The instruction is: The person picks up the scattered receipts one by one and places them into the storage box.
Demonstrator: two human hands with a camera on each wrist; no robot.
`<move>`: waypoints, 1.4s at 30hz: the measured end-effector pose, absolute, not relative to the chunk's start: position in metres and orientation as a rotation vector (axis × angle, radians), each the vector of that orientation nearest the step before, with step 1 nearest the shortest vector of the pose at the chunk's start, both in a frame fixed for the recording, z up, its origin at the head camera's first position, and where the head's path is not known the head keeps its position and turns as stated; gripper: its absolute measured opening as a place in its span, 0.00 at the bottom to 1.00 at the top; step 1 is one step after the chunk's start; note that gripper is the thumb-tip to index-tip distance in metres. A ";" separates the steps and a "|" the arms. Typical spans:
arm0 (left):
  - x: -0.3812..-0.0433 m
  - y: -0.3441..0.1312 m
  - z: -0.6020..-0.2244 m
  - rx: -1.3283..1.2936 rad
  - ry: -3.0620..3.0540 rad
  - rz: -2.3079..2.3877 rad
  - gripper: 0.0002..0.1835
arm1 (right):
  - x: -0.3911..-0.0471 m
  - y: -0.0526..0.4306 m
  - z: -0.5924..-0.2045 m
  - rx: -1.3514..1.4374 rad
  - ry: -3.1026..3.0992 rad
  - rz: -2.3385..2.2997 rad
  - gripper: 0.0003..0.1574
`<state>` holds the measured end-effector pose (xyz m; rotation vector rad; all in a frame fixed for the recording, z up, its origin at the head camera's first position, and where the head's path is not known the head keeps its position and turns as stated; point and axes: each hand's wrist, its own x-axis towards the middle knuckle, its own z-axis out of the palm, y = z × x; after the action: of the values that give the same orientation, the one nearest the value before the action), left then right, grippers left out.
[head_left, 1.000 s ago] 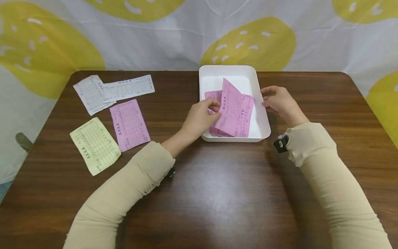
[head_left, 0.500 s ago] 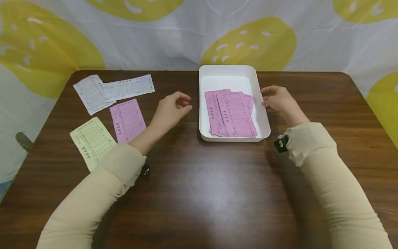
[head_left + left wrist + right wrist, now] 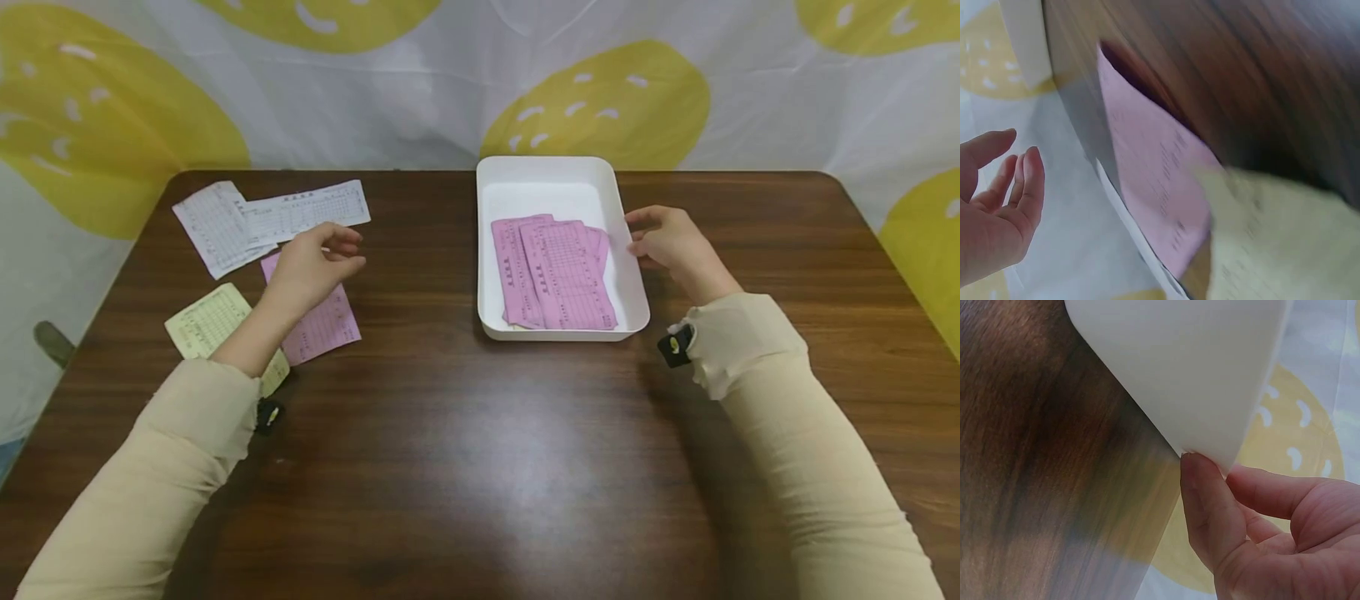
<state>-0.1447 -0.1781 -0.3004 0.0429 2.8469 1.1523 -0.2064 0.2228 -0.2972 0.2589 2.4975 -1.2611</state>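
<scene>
My left hand [image 3: 303,262], holding nothing, has its fingers loosely bent above a pink paper slip [image 3: 326,329] and partly covers it in the head view. Under my left forearm lies a yellow slip [image 3: 206,321], also seen blurred in the left wrist view. Two white slips [image 3: 217,225] overlap at the table's back left, just beyond that hand. A shallow white tray [image 3: 551,193] stands at the back with several overlapping pink slips [image 3: 566,275] inside. My right hand [image 3: 667,246] touches the tray's right outer wall with thumb and fingertips, close to the rim in the right wrist view.
The dark wooden table [image 3: 480,467] runs back to a white curtain [image 3: 420,108] with yellow printed shapes. A yellowish sleeve [image 3: 757,350] with a small black wrist device [image 3: 675,346] covers my right forearm. A dark rounded thing [image 3: 54,343] shows past the left table edge.
My left hand let go of a pink slip, which now lies flat on the others in the tray. It then moved left over the slips on the table. My right hand stayed at the tray.
</scene>
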 end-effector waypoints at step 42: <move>-0.163 -0.272 -0.333 -0.142 2.878 0.830 0.26 | -0.208 0.224 -0.299 0.247 2.519 -1.227 0.32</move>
<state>-0.1632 -0.2718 -0.3332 -0.1416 2.8782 0.8299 -0.2080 0.2237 -0.2995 0.2465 2.5192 -1.2274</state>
